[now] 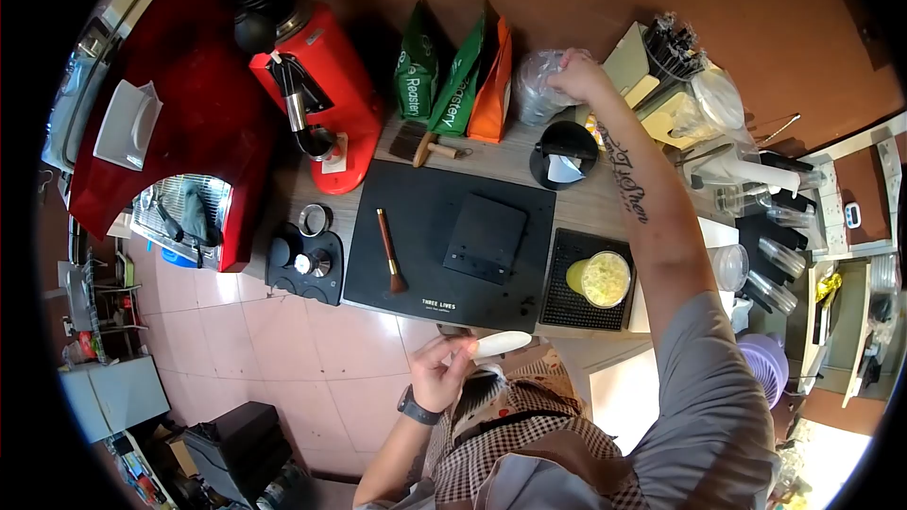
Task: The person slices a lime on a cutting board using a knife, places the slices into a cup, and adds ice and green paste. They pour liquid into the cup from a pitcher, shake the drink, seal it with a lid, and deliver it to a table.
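My left hand (442,373), with a dark watch on its wrist, pinches a thin white oval disc (503,345) by its edge in front of the counter. At the back of the counter, my right hand (578,77) reaches out with fingers closed at the top of clear plastic cups (540,99). Under my right forearm stands a cup of yellow-green drink (606,280) with a pale, frothy top. It rests on a black ribbed bar mat (559,307).
A black mat (406,198) holds a wooden-handled brush (387,250) and a flat black scale (486,238). Behind are green bags (417,76), an orange bag (490,90) and a black knock bin (564,156). A red grinder (326,85) and red espresso machine (189,66) stand left.
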A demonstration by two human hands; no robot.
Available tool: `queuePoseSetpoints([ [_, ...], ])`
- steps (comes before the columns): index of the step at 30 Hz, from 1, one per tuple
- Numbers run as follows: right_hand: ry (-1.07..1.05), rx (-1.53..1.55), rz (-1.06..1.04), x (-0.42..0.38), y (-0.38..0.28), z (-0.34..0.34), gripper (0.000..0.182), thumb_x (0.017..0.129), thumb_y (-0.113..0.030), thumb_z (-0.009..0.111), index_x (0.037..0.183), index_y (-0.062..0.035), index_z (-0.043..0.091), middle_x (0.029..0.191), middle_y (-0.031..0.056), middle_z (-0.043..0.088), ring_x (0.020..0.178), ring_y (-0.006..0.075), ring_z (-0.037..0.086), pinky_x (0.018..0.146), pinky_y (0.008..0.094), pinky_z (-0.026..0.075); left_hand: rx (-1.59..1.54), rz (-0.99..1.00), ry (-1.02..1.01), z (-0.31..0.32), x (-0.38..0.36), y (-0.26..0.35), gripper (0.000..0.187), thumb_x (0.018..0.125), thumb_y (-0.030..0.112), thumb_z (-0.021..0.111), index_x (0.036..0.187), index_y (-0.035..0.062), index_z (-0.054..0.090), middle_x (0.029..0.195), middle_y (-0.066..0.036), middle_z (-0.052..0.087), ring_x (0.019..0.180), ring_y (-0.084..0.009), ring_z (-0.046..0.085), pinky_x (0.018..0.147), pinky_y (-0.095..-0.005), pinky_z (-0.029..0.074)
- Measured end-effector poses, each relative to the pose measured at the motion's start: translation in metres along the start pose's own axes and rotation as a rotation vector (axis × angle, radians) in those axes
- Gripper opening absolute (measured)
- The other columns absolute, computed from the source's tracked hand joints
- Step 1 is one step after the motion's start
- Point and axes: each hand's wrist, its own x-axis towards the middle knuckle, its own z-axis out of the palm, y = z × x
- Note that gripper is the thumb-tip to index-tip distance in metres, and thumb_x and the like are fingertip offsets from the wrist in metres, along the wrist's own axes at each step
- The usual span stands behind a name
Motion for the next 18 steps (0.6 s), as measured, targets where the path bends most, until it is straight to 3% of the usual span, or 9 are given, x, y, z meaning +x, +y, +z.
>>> queuePoseSetpoints([
  [2,0.038,-0.141,0.045,-0.007,-0.012,-0.002,0.076,0.072,-0.044,0.079,0.131,-0.0017,0.058,0.128,0.0237,0.065,0.116,0.0379,0.066,0.095,0.0448,0.055,-0.018,-0.019,0.007,-0.001,-0.004,-0.002,0.01,0.091,0.005,0.074,0.099,-0.0011,0.076,0.087,-0.012,0.072,0.073,-0.0181,0.067,0.066,-0.0277,0.053],
  [5,0.11,-0.264,0.063,-0.028,-0.033,-0.026,0.086,0.072,-0.045,0.078,0.14,-0.0018,0.048,0.138,0.0254,0.059,0.123,0.0392,0.062,0.1,0.0457,0.054,-0.005,-0.024,0.011,-0.005,-0.009,-0.004,0.011,0.091,0.006,0.074,0.099,-0.0008,0.077,0.084,-0.012,0.071,0.07,-0.018,0.066,0.064,-0.0277,0.052],
  [8,0.002,-0.304,0.023,-0.033,-0.033,-0.034,0.079,0.077,-0.039,0.075,0.14,-0.002,0.047,0.138,0.0279,0.058,0.123,0.0394,0.062,0.1,0.0456,0.054,-0.012,-0.041,0.002,-0.006,-0.007,-0.005,0.011,0.091,0.006,0.074,0.1,-0.0002,0.077,0.083,-0.012,0.071,0.069,-0.0182,0.066,0.064,-0.0277,0.052],
  [11,0.075,-0.245,-0.085,-0.011,0.008,-0.001,0.071,0.078,-0.025,0.073,0.14,-0.0043,0.046,0.127,0.0275,0.064,0.121,0.04,0.062,0.099,0.0461,0.053,-0.016,-0.051,0.0,-0.006,-0.006,-0.007,0.011,0.091,0.006,0.074,0.099,-0.0002,0.077,0.083,-0.012,0.072,0.072,-0.0182,0.067,0.065,-0.0277,0.052],
  [14,0.243,0.003,0.058,-0.038,-0.017,-0.014,0.049,0.084,-0.013,0.063,0.132,-0.0043,0.053,0.114,0.0272,0.068,0.109,0.0433,0.066,0.093,0.0479,0.054,0.008,-0.065,-0.004,-0.008,-0.006,-0.006,0.01,0.09,0.005,0.074,0.098,-0.0016,0.076,0.086,-0.012,0.073,0.077,-0.018,0.069,0.068,-0.0278,0.053],
  [17,0.372,0.09,0.027,-0.046,-0.006,-0.011,0.035,0.087,-0.005,0.056,0.122,-0.0049,0.059,0.103,0.0267,0.07,0.098,0.0455,0.068,0.089,0.0492,0.054,-0.02,-0.058,0.015,-0.007,-0.011,-0.015,0.011,0.091,0.006,0.074,0.1,0.0016,0.077,0.081,-0.011,0.07,0.068,-0.0182,0.065,0.063,-0.0277,0.051],
  [18,0.248,-0.005,0.05,-0.057,-0.011,-0.022,0.03,0.085,-0.015,0.067,0.112,-0.0033,0.061,0.107,0.0263,0.07,0.103,0.044,0.067,0.09,0.0502,0.054,-0.016,-0.059,0.014,-0.007,-0.013,-0.016,0.011,0.091,0.006,0.074,0.1,0.0018,0.077,0.081,-0.011,0.07,0.068,-0.0181,0.065,0.063,-0.0277,0.05],
])
